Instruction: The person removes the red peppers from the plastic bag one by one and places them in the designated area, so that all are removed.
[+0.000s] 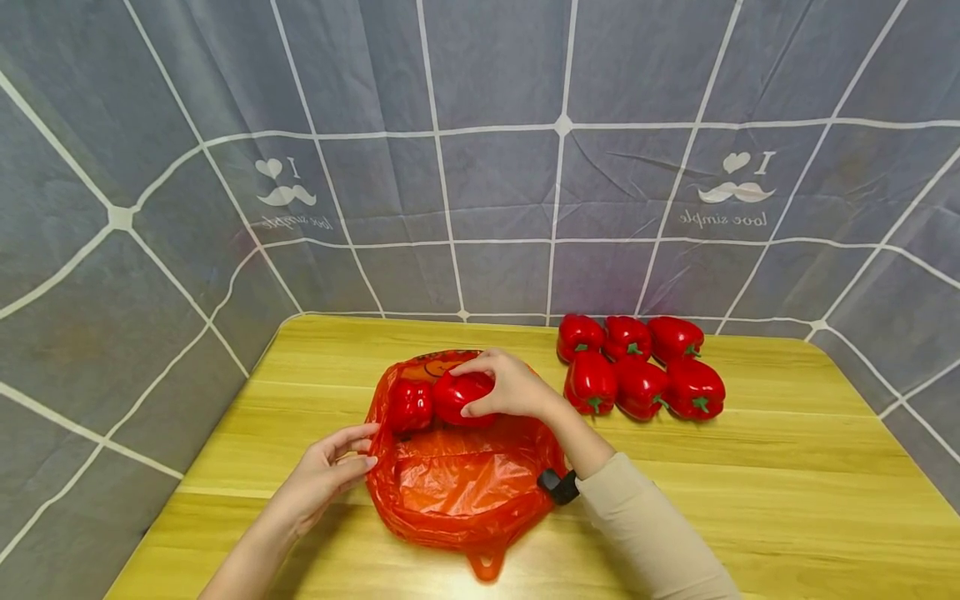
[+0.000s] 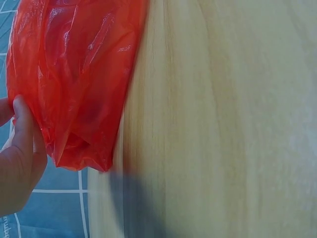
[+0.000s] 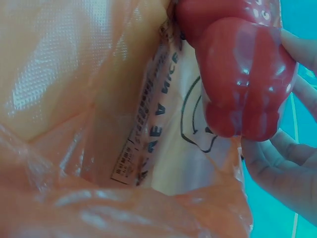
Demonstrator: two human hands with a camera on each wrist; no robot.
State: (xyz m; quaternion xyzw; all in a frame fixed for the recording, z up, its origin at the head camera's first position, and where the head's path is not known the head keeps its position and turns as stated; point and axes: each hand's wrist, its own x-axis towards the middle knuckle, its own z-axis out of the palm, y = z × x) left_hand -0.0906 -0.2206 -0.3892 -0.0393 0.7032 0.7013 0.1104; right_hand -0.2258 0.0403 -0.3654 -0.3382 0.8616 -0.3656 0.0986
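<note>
An orange-red plastic bag (image 1: 465, 483) sits on the table with its mouth spread wide and its rim folded outward. Inside it, at the far left, lies one red bell pepper (image 1: 410, 405). My right hand (image 1: 510, 385) grips a second red bell pepper (image 1: 459, 398) just beside that one, within the bag's mouth; the right wrist view shows fingers and thumb around this pepper (image 3: 245, 79). My left hand (image 1: 327, 473) touches the bag's left outer side with fingers and thumb extended, also visible against the plastic (image 2: 74, 84) in the left wrist view.
Several red bell peppers (image 1: 641, 387) with green stems stand in two rows at the back right of the wooden table (image 1: 787, 467). Behind the table hangs a grey cloth (image 1: 502, 183) with white lines. A bag handle (image 1: 487, 563) points toward the front edge.
</note>
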